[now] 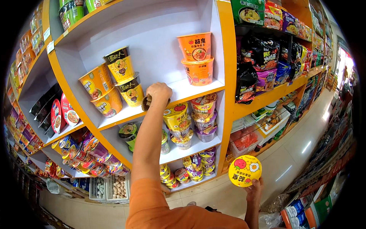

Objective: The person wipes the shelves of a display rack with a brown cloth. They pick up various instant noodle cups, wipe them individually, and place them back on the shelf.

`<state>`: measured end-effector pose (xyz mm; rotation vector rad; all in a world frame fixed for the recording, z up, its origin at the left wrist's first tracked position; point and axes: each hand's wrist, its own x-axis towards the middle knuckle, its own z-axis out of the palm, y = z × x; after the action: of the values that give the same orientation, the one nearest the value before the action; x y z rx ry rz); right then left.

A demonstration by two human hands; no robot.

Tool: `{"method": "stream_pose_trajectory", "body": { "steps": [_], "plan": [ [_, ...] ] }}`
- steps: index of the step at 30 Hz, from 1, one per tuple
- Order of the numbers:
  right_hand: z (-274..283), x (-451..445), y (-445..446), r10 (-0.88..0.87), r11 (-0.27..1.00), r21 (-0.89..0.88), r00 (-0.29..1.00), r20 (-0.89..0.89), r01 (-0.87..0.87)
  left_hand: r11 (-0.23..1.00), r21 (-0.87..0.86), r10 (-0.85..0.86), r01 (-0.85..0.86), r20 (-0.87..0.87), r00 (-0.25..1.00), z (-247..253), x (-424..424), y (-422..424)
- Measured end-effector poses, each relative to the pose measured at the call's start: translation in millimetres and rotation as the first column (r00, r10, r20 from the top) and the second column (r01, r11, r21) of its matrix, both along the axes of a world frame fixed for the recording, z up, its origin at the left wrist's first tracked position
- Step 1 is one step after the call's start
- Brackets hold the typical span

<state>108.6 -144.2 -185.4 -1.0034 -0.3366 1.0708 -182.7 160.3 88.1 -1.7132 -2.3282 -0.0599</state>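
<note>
My left hand (159, 92) is closed around a bunched brown cloth (147, 102) at the front edge of the white shelf (183, 92). Just left of it stand two stacked black-and-yellow instant noodle cups (132, 93), with stacked orange-yellow noodle tubs (107, 103) beyond them. Two orange noodle tubs (198, 71), one on the other, are at the shelf's right end. Low at the right, away from the shelves, my right hand (254, 189) holds a yellow noodle tub (244, 171) with its printed lid towards the camera. The tub hides part of the fingers.
Lower shelves hold stacked noodle cups (206, 126). Black noodle packets (246, 83) fill a shelf at the right, above a plastic bin of red packets (243, 141). Crates of eggs (119, 187) stand near the floor at lower left. Packaged goods (300, 213) lie at the lower right.
</note>
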Motion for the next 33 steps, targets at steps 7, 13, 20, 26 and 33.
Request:
{"method": "stream_pose_trajectory", "body": {
  "steps": [7, 13, 20, 26, 33],
  "plan": [
    [-3.5, -2.0, 0.9, 0.014, 0.998, 0.06, 0.999, -0.032, -0.012, 0.943, 0.02, -0.332, 0.331, 0.017, 0.943, 8.2, 8.9, -56.7],
    [-23.0, -1.4, 11.2, 0.01, 1.0, 0.021, 0.995, -0.102, -0.008, 0.909, 0.036, -0.416, 0.416, 0.01, 0.909, 40.9, 40.4, -81.6],
    [-2.6, -17.1, 2.5, -0.101, 0.995, -0.02, 0.989, -0.111, 0.1, 0.921, 0.106, -0.383, 0.376, 0.06, 0.922, -5.8, -6.3, 44.4],
    [-0.2, -18.8, -10.1, -0.17, 0.982, -0.097, 0.982, -0.085, 0.162, 0.889, 0.007, -0.458, 0.459, 0.056, 0.887, -9.2, 9.8, 52.4],
    [7.5, -24.2, -6.8, -0.114, 0.99, -0.095, 0.99, -0.086, 0.106, 0.888, 0.079, -0.456, 0.453, 0.019, 0.89, -6.7, 9.0, 29.8]
  ]
}}
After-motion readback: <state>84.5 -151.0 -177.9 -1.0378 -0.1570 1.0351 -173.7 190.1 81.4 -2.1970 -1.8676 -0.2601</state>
